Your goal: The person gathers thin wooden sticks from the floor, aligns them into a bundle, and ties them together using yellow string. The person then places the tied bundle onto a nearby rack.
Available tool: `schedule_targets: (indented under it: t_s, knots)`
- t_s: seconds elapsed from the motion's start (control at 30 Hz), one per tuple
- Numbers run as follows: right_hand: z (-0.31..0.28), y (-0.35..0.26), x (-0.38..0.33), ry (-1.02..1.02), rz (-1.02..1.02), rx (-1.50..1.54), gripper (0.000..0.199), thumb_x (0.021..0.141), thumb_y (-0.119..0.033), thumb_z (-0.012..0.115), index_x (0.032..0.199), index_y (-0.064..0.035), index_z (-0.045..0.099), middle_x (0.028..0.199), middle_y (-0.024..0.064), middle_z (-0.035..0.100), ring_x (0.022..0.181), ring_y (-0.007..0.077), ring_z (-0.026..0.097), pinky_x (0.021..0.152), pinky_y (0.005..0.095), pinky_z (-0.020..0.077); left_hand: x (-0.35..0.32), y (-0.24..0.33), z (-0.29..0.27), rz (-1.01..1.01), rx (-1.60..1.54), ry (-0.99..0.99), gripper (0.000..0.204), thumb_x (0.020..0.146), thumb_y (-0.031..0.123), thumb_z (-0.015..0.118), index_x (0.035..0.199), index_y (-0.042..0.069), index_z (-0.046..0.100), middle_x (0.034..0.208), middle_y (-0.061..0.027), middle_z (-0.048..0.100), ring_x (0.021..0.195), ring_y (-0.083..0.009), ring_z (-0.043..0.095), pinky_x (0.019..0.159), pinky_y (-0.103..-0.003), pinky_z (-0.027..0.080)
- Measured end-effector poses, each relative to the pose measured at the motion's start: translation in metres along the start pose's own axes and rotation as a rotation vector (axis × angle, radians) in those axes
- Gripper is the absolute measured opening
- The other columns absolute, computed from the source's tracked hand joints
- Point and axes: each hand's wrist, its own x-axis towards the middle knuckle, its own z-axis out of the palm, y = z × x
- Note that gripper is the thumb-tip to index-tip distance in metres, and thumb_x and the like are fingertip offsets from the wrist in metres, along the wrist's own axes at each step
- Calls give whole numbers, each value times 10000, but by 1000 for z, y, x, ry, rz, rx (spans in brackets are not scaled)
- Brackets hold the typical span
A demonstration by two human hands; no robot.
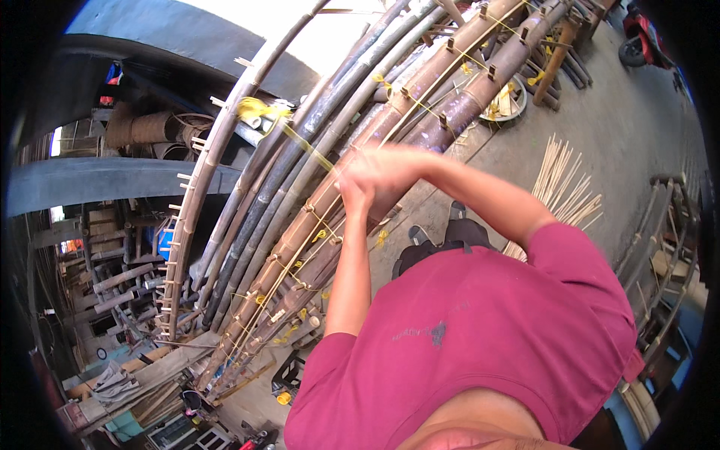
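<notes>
Both hands meet over two long brown bamboo poles (442,71) that lie side by side, with short pegs standing up along them. My left hand (355,186) is closed at the end of a yellow plastic ribbon (306,144), which stretches up and left to a loose bunch across the neighbouring poles. My right hand (390,166) is against the left one and smeared by motion, so its fingers cannot be made out. Thin yellow cord (319,219) runs along and across the bamboo, with small ribbon knots tied at intervals.
Dark poles (300,176) and a curved pegged bamboo pole (204,169) lie left of my hands. A round basin (507,101) with yellow scraps stands beyond. Thin sticks (559,187) are bundled on the floor at right. A black crate (289,373) is near lower left.
</notes>
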Motion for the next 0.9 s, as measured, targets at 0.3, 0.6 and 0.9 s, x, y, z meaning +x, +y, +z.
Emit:
schedule_targets:
  t_s: [0.3, 0.6, 0.9]
  knots:
    - [65, -13, -88, 71, 220, -151, 404, 917, -305, 531, 644, -13, 585, 635, 219, 568, 615, 419, 564, 593, 494, 441, 67, 74, -28, -13, -504, 13, 197, 987, 128, 522, 943, -15, 651, 699, -37, 631, 604, -86, 578, 604, -239, 457]
    - [108, 33, -92, 15, 365, -500, 298, 822, -269, 541, 673, -33, 644, 684, 212, 628, 676, 410, 621, 654, 494, 504, 136, -28, 2, 167, 260, 63, 301, 923, 290, 527, 1022, 52, 682, 879, -234, 683, 867, -375, 685, 807, -435, 508]
    - [70, -27, -86, 105, 507, -573, 290, 814, -244, 540, 645, -18, 608, 638, 209, 608, 636, 393, 617, 656, 470, 510, -35, -51, -161, -19, 250, -47, 369, 963, 204, 458, 1166, -62, 612, 1132, -256, 642, 1075, -389, 620, 947, -444, 466]
